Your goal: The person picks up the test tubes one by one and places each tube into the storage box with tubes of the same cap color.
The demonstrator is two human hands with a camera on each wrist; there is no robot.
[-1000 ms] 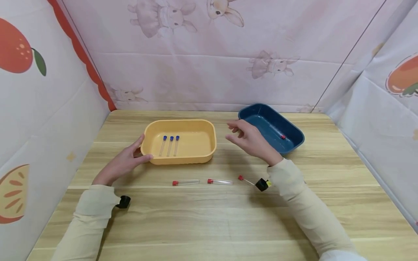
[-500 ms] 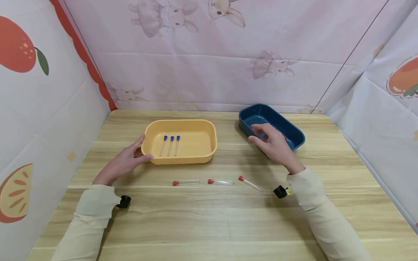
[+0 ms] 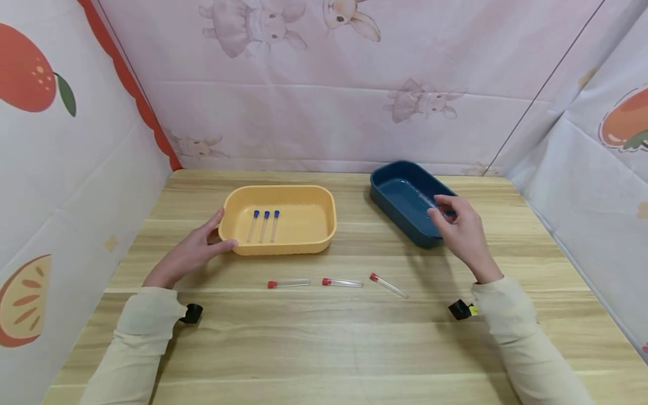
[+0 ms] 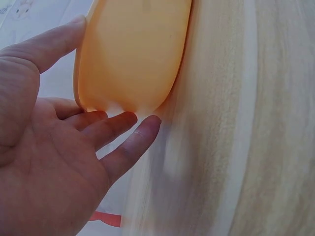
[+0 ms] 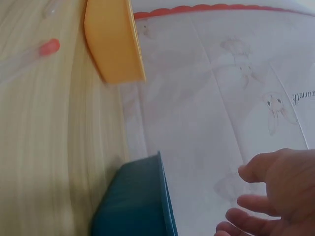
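Note:
My left hand [image 3: 188, 256] holds the left end of a yellow tray [image 3: 275, 248], thumb at the front rim and fingers against the end wall. In the left wrist view the fingertips press this wall [image 4: 130, 64]. Inside stand out three clear tubes with blue caps [image 3: 266, 214], side by side. My right hand [image 3: 463, 233] hovers over the near right end of a dark blue tray [image 3: 400, 216], fingers loosely curved around nothing; it hides that end's inside. In the right wrist view, bare air separates thumb and fingers beside the blue tray [image 5: 138, 201].
Three clear tubes with red caps lie on the wooden table in front of the trays: a left one [image 3: 271, 284], a middle one [image 3: 326, 281] and a slanted right one [image 3: 388, 286]. Printed cloth [image 3: 304, 124] walls the back and both sides.
My right hand has moved right, from the blue tray's left side to its right end, over the spot where a red cap showed. The left hand stays put on the yellow tray.

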